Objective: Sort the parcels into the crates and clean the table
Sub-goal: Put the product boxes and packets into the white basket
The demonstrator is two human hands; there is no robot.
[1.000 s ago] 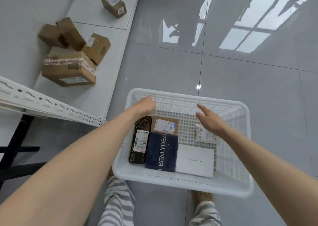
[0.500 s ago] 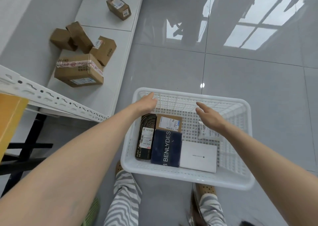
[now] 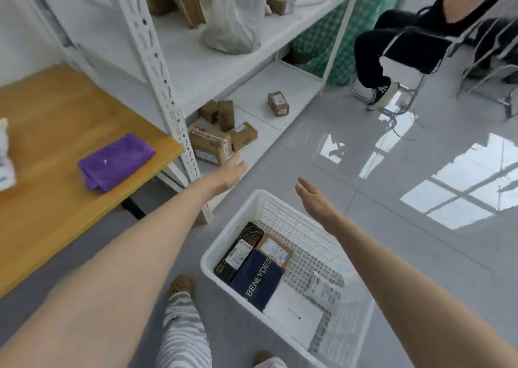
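A white plastic crate [image 3: 224,241] stands on the grey floor in front of me. Inside lie a black box [image 3: 239,251], a brown parcel [image 3: 276,250], a navy BENLYDES box [image 3: 258,282], a flat white box [image 3: 294,314] and a small white packet [image 3: 323,289]. My left hand [image 3: 228,172] hovers open above the floor, left of the crate. My right hand [image 3: 315,202] is open above the crate's far rim. Both hold nothing. A folded purple cloth [image 3: 115,161] lies on the wooden table [image 3: 56,109] at left. A white parcel [image 3: 4,154] shows at the table's left edge.
A white metal rack [image 3: 157,67] stands beside the table, with several cardboard boxes [image 3: 210,143] on its bottom shelf and bags and parcels higher up. A person in black sits on a chair [image 3: 406,59] at the back right. The floor is glossy grey tile.
Both hands have lifted out of the crate and away from its rim. My view has swung up and left, bringing the table, cloth, rack and seated person into sight.
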